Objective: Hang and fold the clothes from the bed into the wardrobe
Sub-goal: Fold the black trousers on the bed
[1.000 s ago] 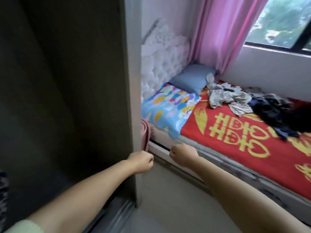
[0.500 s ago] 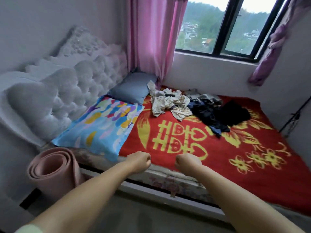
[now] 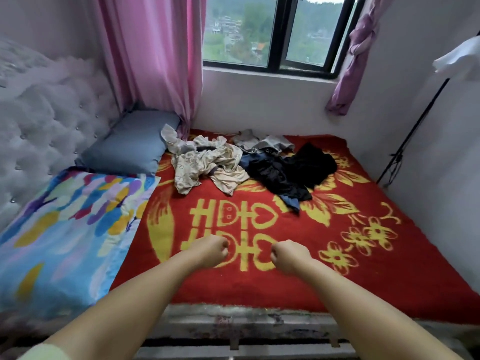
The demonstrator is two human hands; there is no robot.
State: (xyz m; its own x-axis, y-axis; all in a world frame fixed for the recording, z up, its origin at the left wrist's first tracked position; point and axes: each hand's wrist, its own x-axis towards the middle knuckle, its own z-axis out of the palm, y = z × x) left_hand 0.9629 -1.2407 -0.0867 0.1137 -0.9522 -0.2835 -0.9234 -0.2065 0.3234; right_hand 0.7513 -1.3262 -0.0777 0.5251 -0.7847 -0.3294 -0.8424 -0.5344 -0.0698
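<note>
A heap of crumpled clothes lies at the far side of the bed (image 3: pixel 363 255), which is covered by a red and yellow blanket. Beige patterned garments (image 3: pixel 207 162) lie on the heap's left, dark navy and black ones (image 3: pixel 288 172) on its right, and a grey piece (image 3: pixel 262 142) behind. My left hand (image 3: pixel 210 249) and my right hand (image 3: pixel 288 255) hover over the near part of the blanket, both curled into empty fists, well short of the clothes. The wardrobe is out of view.
A multicoloured pillow (image 3: pixel 65 229) and a grey-blue pillow (image 3: pixel 132 144) lie at the left by the white tufted headboard (image 3: pixel 39 131). Pink curtain (image 3: pixel 155 61) and window (image 3: pixel 272 29) stand behind. A black stand (image 3: pixel 405 141) leans at the right wall.
The view swung from the wardrobe's side panel round to face the bed and moved closer. Both fists now hang over the blanket instead of before the bed's edge.
</note>
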